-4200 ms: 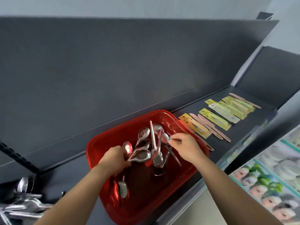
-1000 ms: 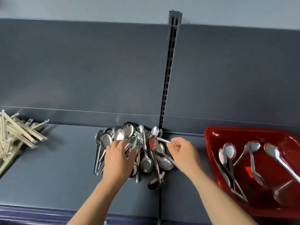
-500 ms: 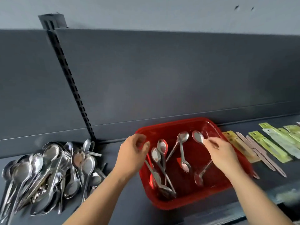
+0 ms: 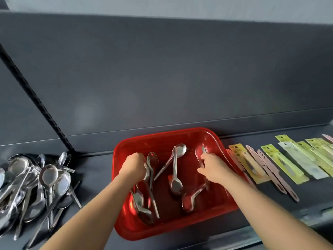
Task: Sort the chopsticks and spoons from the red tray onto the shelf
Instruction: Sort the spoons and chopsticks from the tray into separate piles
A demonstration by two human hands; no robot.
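Note:
A red tray [image 4: 162, 139] sits on the dark shelf [image 4: 95, 166] and holds several steel spoons [image 4: 175, 177]. My left hand [image 4: 134, 166] is inside the tray at its left side, fingers curled round the handle of a spoon [image 4: 152, 159]. My right hand [image 4: 213, 168] is at the tray's right side and pinches another spoon [image 4: 201, 150] near its bowl. A heap of spoons [image 4: 39, 183] lies on the shelf to the left of the tray.
Packaged utensils in yellow and pink sleeves [image 4: 281, 163] lie in a row on the shelf right of the tray. A slotted upright [image 4: 36, 98] runs diagonally up the back panel at left. The shelf's front edge [image 4: 234, 235] runs below the tray.
Both hands left the spoon heap and came over to the tray. Since half a second ago they have dropped into it and each has closed on a spoon.

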